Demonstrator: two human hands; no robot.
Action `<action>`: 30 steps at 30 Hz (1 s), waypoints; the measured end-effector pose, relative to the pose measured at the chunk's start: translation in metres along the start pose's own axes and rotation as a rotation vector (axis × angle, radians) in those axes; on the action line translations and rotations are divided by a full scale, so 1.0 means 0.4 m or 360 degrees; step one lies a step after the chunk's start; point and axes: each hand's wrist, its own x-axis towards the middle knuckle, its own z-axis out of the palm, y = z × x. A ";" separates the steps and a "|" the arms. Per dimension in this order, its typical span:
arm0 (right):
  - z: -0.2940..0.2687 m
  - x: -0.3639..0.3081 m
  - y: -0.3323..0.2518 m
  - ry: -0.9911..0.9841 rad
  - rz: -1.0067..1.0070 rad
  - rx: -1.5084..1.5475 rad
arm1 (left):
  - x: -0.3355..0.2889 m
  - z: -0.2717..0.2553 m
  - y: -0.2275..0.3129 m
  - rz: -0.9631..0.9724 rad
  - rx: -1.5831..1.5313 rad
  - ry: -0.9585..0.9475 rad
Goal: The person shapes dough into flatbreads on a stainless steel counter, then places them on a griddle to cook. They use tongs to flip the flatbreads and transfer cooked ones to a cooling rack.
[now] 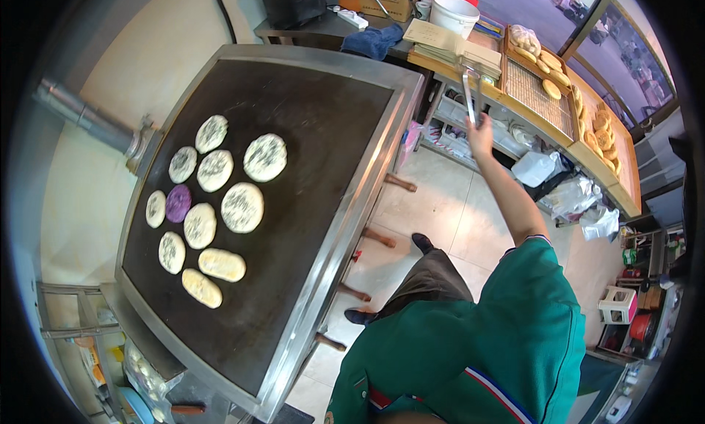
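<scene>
My right hand [481,135] is stretched out, its fingers wrapped round the handle end of metal tongs [469,93]. The tips of the tongs are at a stack of tan paper bags [435,38] on the counter; whether they touch it I cannot tell. No part of my left hand shows. To my left is a large dark griddle [316,196] with a metal rim. On its left half lie several round pale flatbreads [242,207], two oval ones [222,265] and a purple round one [178,204].
Beside the bags stand a rack tray [540,104] and a wooden tray [624,178] holding baked breads [602,134]. A white bucket [454,14] and a blue cloth [372,41] sit farther back. Wooden handles [378,237] stick out from the griddle's front. A stool [617,305] stands at right.
</scene>
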 end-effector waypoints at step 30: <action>0.303 0.501 -0.067 0.0131 -0.1942 0.0094 | -0.455 0.742 0.495 -0.0486 -0.0724 0.0717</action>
